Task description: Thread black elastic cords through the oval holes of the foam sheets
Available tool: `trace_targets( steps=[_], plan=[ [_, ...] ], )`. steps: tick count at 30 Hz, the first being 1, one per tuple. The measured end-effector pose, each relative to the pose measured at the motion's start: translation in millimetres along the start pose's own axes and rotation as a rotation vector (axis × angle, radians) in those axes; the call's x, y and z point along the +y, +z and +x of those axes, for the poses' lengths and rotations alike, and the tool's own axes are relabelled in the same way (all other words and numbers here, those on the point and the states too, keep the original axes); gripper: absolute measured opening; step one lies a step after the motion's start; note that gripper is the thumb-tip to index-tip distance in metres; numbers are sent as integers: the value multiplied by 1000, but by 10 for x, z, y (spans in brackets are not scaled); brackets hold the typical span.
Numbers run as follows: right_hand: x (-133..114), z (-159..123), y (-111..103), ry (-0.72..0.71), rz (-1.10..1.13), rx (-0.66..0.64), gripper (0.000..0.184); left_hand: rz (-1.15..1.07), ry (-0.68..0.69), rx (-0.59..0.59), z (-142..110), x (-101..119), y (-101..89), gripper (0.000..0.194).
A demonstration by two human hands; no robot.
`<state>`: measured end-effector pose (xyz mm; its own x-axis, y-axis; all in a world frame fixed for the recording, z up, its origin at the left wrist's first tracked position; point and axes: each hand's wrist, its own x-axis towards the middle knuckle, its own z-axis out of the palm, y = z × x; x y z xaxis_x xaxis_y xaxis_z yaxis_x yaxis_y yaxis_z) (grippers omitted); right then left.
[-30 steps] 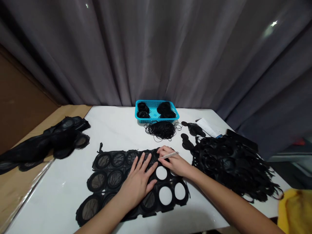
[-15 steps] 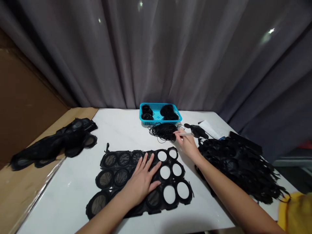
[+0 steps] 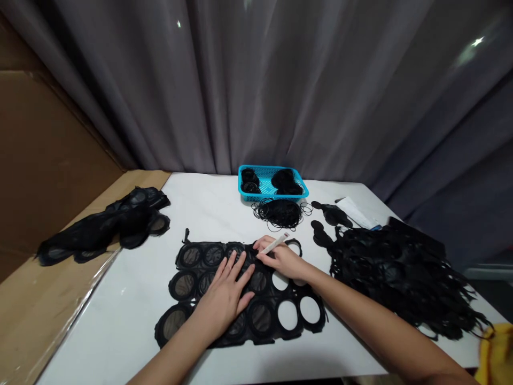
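A black fabric sheet (image 3: 261,316) with rows of round rings lies flat on the white table. Dark mesh fills most of its circles; several on the right side are open holes with white showing through. My left hand (image 3: 225,291) rests palm down across the middle of the sheet, fingers spread. At the sheet's upper right, my right hand (image 3: 285,262) pinches a slim white pen-like tool (image 3: 277,243), its fingertips low over the top row. The tool's lower tip is hidden by the fingers, so I cannot tell whether it touches the fabric.
A tangle of thin black loops (image 3: 280,215) sits before a blue basket (image 3: 305,192) with black bundles inside. Black cut fabric (image 3: 388,272) is heaped at right, near small black pieces (image 3: 335,215) and white paper (image 3: 355,211). Black mesh fabric (image 3: 108,227) lies at left over cardboard (image 3: 24,334).
My right hand has come from the loop tangle down to the upper right of the sheet, tool still in its fingers. My left hand stays on the sheet. The whole view has shifted slightly.
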<state>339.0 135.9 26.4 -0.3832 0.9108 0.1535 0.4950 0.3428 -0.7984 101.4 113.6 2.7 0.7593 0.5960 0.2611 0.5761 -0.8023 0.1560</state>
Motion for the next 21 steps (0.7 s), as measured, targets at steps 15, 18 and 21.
trace_targets(
  steps=[15, 18, 21],
  plan=[
    [-76, 11, 19, -12, -59, -29, 11, 6, -8, -9, -10, 1, 22, 54],
    [-95, -56, 171, -65, -197, 26, 10, 4, -17, -12, -16, 0, 17, 56],
    [-46, -79, 312, -93, -305, 108, 16, -3, -34, -12, -15, 2, 21, 55]
  ],
)
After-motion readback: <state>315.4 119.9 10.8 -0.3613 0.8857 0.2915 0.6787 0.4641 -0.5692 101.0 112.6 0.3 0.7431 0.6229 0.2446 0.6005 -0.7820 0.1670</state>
